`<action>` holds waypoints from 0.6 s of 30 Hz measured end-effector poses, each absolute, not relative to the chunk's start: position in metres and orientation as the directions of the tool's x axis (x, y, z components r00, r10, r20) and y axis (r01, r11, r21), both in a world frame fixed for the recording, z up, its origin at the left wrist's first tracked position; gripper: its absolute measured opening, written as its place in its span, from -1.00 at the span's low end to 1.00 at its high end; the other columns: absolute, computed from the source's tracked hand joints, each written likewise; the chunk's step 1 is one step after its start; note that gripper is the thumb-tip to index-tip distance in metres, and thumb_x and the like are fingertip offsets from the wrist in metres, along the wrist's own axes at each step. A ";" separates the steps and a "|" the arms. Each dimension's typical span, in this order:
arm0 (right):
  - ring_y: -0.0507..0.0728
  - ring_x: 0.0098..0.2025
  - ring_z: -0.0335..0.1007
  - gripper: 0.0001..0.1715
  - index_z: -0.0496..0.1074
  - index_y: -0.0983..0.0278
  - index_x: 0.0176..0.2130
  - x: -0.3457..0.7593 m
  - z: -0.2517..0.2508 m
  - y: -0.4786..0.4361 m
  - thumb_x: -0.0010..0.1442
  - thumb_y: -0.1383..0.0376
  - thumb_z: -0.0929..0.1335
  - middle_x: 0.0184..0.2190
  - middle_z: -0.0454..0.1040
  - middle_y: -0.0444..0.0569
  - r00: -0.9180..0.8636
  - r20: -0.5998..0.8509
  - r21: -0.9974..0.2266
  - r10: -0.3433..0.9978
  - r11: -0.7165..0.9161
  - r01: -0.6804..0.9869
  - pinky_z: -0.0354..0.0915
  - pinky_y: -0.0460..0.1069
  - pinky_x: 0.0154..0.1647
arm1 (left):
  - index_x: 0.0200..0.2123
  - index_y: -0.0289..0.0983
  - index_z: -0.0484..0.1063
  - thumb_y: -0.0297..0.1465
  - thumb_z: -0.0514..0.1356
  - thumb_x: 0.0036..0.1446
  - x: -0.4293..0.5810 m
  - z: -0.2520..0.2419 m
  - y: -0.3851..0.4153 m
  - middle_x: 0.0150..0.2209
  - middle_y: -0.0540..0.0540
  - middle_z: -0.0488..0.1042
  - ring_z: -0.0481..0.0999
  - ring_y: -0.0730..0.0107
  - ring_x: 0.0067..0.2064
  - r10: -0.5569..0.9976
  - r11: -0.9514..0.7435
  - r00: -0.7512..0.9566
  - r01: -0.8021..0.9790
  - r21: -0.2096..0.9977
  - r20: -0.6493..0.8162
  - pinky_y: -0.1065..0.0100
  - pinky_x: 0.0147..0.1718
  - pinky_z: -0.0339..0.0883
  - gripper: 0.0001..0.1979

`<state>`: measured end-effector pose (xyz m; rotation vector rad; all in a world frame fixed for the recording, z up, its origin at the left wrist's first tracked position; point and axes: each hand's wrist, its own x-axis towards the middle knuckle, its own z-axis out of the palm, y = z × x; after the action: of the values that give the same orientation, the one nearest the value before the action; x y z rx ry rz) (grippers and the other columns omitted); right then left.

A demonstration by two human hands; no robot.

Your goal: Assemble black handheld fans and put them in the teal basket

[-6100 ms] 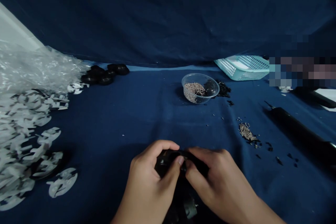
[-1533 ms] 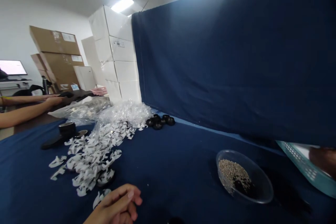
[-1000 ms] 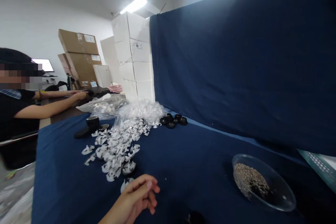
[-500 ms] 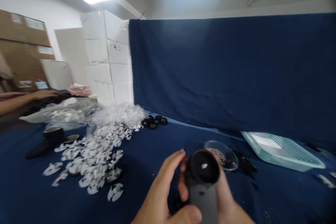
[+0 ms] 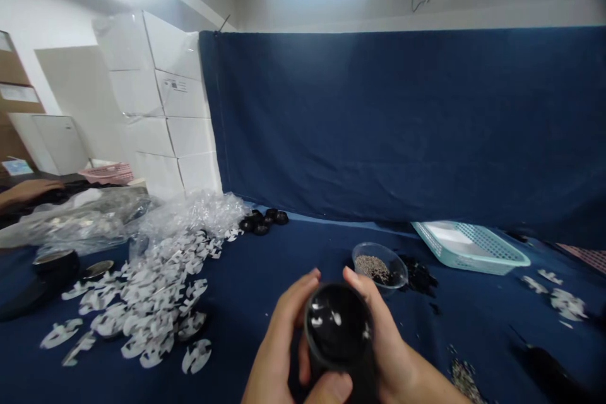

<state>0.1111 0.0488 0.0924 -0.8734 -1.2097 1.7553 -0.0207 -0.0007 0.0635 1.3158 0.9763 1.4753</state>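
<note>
Blue-draped, the surface [image 5: 293,255] spreads beneath the work. Above it, the left hand [image 5: 280,341] and right hand [image 5: 392,350] grip a black round-ended part [image 5: 338,331] from opposite sides, probably to steady it; beyond, a clear bowl [image 5: 402,273] likely keeps tiny pieces [image 5: 372,267] from scattering.

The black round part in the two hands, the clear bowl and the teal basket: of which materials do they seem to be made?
Black round part: probably glossy hard plastic, since its face gives small bright reflections; glass there is possible.
Clear bowl: likely thin, smooth plastic; its wall is see-through, with a shiny rim.
Teal basket: seemingly moulded plastic, evenly coloured, with regular holes.
</note>
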 end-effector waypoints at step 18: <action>0.04 -0.54 0.10 -0.36 0.21 0.03 0.26 0.142 0.085 0.027 0.21 0.15 0.34 -0.55 0.28 -0.18 -0.244 0.205 -0.943 0.948 0.258 0.211 0.12 -0.02 -0.51 | 0.03 -0.18 0.41 0.03 0.03 0.21 0.000 0.084 0.066 -0.02 -0.09 0.51 0.60 0.26 -0.23 0.922 0.308 0.379 -0.848 0.431 0.086 0.38 -0.47 0.44 -0.49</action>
<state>0.1422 0.0268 0.0846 -1.0865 -1.6549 1.0591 0.0001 0.0663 0.0843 0.4438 0.1896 1.1788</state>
